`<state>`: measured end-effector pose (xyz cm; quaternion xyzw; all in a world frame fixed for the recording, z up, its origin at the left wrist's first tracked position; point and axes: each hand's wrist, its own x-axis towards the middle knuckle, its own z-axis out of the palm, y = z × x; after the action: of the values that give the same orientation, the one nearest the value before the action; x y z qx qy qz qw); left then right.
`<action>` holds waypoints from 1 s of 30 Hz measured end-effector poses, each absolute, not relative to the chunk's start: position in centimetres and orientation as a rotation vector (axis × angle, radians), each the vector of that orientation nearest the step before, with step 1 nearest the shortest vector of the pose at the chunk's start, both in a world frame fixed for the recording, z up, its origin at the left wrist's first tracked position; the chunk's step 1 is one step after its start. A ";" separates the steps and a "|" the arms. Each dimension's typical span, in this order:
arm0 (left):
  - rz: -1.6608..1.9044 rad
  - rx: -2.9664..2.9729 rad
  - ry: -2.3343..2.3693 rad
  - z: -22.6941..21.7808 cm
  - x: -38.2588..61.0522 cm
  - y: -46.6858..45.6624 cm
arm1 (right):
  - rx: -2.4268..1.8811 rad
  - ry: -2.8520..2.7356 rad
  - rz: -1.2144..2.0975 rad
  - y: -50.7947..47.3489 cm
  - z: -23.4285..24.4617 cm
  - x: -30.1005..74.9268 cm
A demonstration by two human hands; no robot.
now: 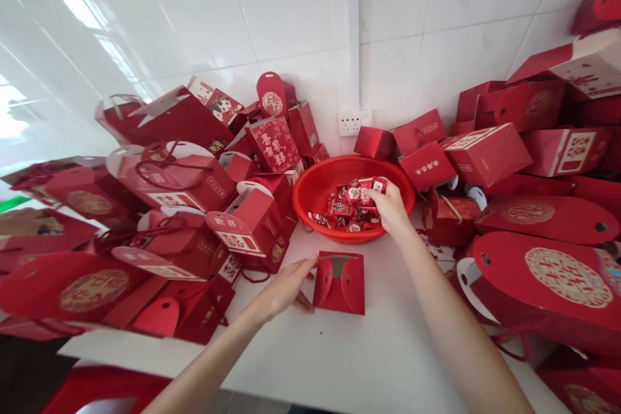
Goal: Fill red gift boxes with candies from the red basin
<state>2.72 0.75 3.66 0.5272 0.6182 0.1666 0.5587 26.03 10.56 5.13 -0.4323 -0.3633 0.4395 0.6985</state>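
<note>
Candies (347, 207) in basin (315, 184), gripped by right hand (391, 207) (left hand (286, 284) holds box (339, 283)).

One view only: head-worn camera, looking forward and steeply down across a white table (349, 362) to the tiled wall corner (352, 45) at the far side. Close in; left hand (286, 284) and right hand (391, 210) reach in from the near edge, mid-frame. Red basin (310, 184) sits centre-far. Wide lens, edges bent; red boxes (490, 152) fill left and right margins.
</note>
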 end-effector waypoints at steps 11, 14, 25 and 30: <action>0.987 2.087 1.247 6.9 4.0 0.3 | -0.900 -0.681 1.023 11.1 4.8 26.3; 1.121 2.052 1.179 7.3 5.2 2.7 | -0.881 -0.648 1.056 11.0 5.0 26.5; 0.901 1.755 0.923 8.2 11.0 16.0 | -0.865 -0.644 1.164 10.5 6.1 26.3; 1.105 1.592 0.833 6.8 11.6 16.4 | -0.897 -0.527 1.146 10.6 6.3 26.0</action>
<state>11.58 16.45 6.76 0.6566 0.3434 0.4555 0.4934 25.97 10.63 6.33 -0.4050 -0.2380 0.5176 0.7151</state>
